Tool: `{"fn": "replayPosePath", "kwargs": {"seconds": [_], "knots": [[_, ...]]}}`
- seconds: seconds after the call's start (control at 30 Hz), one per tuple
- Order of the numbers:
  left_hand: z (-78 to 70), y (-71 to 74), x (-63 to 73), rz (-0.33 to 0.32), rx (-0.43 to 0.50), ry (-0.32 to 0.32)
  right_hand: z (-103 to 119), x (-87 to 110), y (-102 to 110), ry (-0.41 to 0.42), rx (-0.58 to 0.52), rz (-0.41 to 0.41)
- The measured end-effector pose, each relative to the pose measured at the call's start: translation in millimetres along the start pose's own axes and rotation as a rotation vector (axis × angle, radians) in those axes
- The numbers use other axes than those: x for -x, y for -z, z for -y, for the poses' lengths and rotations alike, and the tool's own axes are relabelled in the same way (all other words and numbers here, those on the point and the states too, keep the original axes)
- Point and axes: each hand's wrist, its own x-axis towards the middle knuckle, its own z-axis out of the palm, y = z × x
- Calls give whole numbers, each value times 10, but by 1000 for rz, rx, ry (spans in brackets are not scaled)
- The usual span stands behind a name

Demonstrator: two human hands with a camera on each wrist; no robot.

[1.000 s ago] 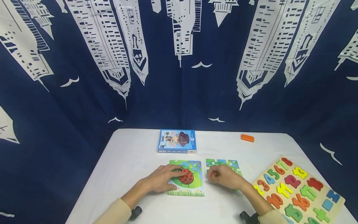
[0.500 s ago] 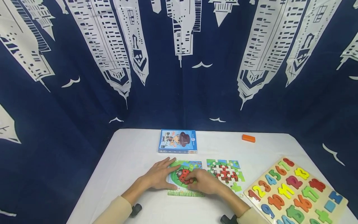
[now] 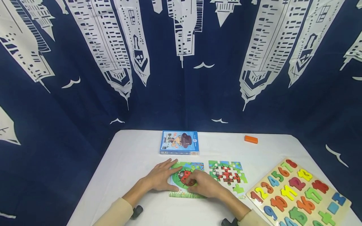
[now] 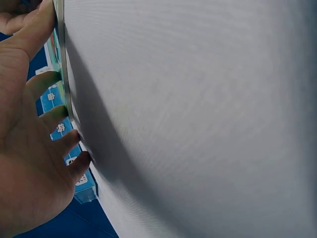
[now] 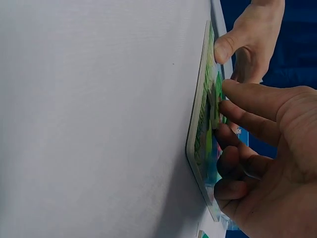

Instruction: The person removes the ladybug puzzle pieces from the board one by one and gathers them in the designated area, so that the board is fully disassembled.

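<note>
A ladybug puzzle board (image 3: 187, 195) lies flat on the white table in front of me. My left hand (image 3: 160, 177) rests at its left side with fingers spread and thumb at the lower edge. Over the lower right of the ladybug, my right hand (image 3: 207, 185) pinches a green puzzle piece (image 5: 217, 106) between thumb and fingers; the right wrist view has it tilted against the board's surface. In the head view that hand covers the piece. Several jigsaw pieces (image 3: 227, 175) are laid out just right of the board, partly apart, including a green one (image 3: 238, 189).
A blue box (image 3: 179, 142) with a cartoon hat stands behind the board. An orange block (image 3: 251, 139) is near the back edge. To the right, a wooden number board (image 3: 255, 205) with coloured numerals sits at an angle. A dark printed cloth hangs behind the table.
My right hand has moved left from the loose pieces onto the ladybug board, uncovering those pieces. My left hand's fingers have spread and drawn back toward the board's left edge.
</note>
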Motion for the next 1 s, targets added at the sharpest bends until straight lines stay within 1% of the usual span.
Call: {"fn": "replayPosePath", "kwargs": {"seconds": [0.23,0.57,0.7,0.77,1.0], "knots": [[-10,-1,7,0,7,-4,0,-23,-12,3,-104,14],[0,6,1,12,8,5,-35,-12,19,37,-135,39],[9,2,0,13,14,2,-52,16,84,56,-158,53],[15,-2,-2,11,16,-1,-68,44,145,44,-159,62],[26,-15,-9,1,9,-10,-233,239,415,-55,-139,88]]}}
